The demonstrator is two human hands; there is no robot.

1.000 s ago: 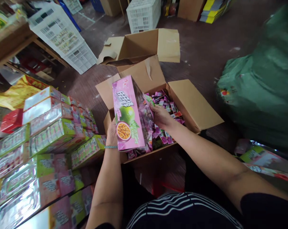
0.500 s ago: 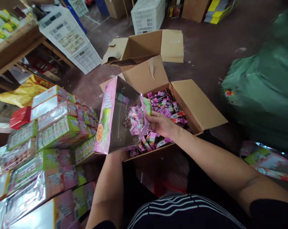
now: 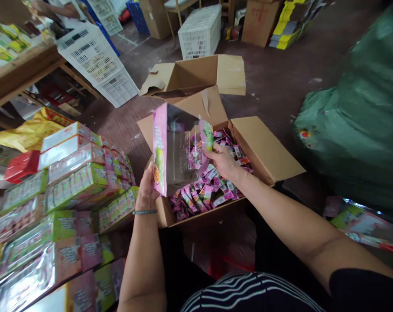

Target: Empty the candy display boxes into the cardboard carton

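Observation:
I hold a pink display box with a clear plastic side over an open cardboard carton full of small pink and purple candy packets. My left hand grips the box's lower near edge. My right hand pinches the box's open flap on the right side, just above the loose packets. The box looks almost empty through the clear side.
Stacks of filled pink and green display boxes lie at my left. A second open carton sits behind the first. White plastic crates stand at the back, a large green sack fills the right.
The box turned from its printed pink face towards me to its clear side, and tilted more upright. The packets that showed inside it are gone from it. Both hands kept their grip.

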